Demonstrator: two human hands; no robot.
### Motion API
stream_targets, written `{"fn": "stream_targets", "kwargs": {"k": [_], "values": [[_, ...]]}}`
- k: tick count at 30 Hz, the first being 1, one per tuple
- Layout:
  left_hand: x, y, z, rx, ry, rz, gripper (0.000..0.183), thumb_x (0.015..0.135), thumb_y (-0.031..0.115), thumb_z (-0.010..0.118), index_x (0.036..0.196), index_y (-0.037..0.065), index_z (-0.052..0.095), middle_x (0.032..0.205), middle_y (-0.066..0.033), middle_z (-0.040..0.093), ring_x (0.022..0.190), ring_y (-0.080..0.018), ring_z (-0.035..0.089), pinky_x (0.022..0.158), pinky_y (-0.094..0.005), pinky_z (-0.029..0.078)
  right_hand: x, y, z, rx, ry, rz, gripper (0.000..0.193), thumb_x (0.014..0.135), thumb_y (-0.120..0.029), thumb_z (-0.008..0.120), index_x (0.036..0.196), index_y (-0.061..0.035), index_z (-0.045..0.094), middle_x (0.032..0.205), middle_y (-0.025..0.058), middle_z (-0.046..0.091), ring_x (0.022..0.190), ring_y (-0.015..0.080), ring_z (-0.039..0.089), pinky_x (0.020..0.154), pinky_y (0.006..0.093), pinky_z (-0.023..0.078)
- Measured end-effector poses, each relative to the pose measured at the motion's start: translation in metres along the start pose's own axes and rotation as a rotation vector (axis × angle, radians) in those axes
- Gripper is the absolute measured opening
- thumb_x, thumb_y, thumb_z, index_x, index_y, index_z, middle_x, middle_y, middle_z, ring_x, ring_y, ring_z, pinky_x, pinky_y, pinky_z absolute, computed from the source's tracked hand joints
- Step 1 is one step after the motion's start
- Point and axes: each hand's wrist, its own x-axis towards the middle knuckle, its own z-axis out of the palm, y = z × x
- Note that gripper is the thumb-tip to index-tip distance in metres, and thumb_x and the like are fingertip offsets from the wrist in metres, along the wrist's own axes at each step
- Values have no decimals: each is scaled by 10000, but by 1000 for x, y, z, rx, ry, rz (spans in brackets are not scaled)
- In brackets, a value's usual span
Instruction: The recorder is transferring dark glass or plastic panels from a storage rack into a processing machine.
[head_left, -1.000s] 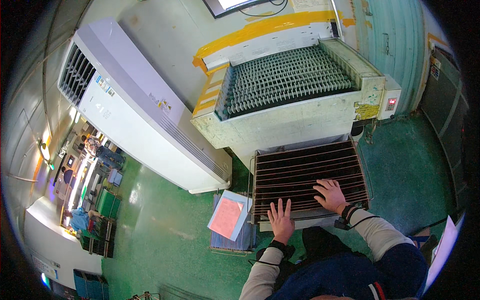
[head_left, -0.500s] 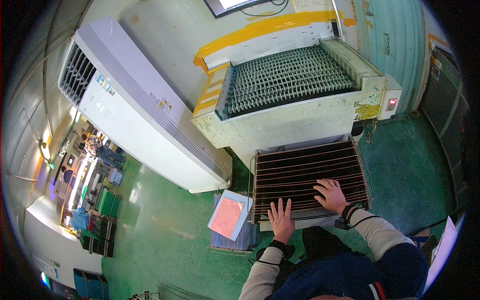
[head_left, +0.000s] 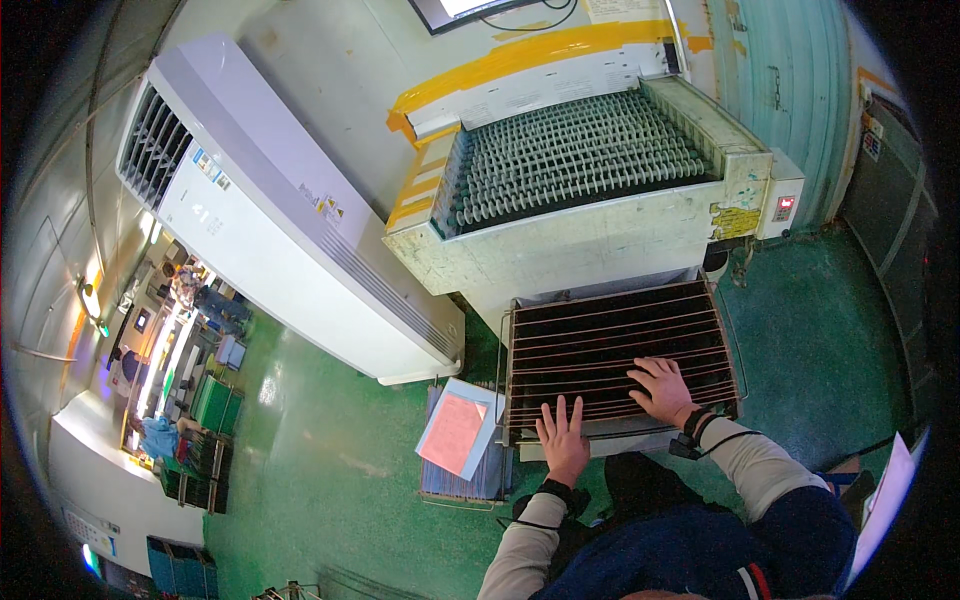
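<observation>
Before me stands a dark rack (head_left: 610, 345) crossed by several thin copper-coloured edges or rods, set in a wire frame. My left hand (head_left: 564, 440) lies with fingers stretched over its near left edge. Further right, my right hand (head_left: 662, 390) rests on the near part of the rack, fingers spread. Neither hand holds anything. Just beyond the rack is a machine with rows of ridged rollers (head_left: 580, 155) in an open-topped bed. Left of the rack, a pink sheet (head_left: 455, 435) on a pale blue sheet lies atop another rack of upright panels (head_left: 465, 480).
A tall white air conditioner (head_left: 300, 220) stands at the left of the machine. A control box (head_left: 783, 205) with a red display sits on the machine's right end. Far left, people work along a lit bench beside a rack of green panels (head_left: 215, 405). The floor (head_left: 320, 470) is green.
My hands and the rack stay where they were. In the far left background, people at the bench have shifted slightly.
</observation>
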Motion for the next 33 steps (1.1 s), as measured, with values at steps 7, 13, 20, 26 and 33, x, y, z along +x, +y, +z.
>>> {"fn": "stream_targets", "kwargs": {"k": [7, 13, 20, 26, 33], "values": [[0, -1, 1, 3, -8, 0, 1074, 853, 158, 829, 1744, 301, 247, 1799, -135, 207, 1650, -496, 121, 1308, -684, 144, 0, 0, 0, -8, 17, -13, 457, 952, -349, 760, 1360, -153, 698, 1512, 112, 579, 1398, 351, 529, 1151, 543, 398], [0, 0, 1, -5, 16, 11, 1078, 836, 150, 827, 1741, 289, 260, 1793, -137, 218, 1648, -498, 125, 1304, -691, 149, 0, 1, 1, -4, 7, 2, 459, 954, -351, 755, 1364, -152, 702, 1513, 110, 581, 1399, 348, 529, 1156, 543, 394], [0, -1, 1, -11, 30, 17, 1065, 826, 144, 822, 1735, 279, 283, 1789, -142, 224, 1645, -501, 129, 1302, -694, 151, 0, 1, 2, 7, 12, -3, 460, 957, -358, 748, 1366, -152, 703, 1515, 113, 584, 1408, 351, 525, 1159, 546, 392], [0, 1, -1, -7, 9, 4, 1057, 829, 159, 823, 1733, 278, 287, 1786, -144, 235, 1645, -502, 133, 1302, -693, 149, 0, 2, 2, -1, 2, 2, 460, 964, -380, 737, 1361, -150, 701, 1524, 115, 581, 1416, 350, 522, 1166, 551, 389], [1, 1, -1, -9, 3, 1, 1061, 835, 160, 822, 1737, 283, 276, 1785, -141, 238, 1644, -498, 138, 1303, -693, 142, 0, 2, 2, -5, -10, 15, 459, 965, -372, 746, 1367, -157, 696, 1532, 116, 575, 1424, 356, 512, 1177, 552, 385]]}}
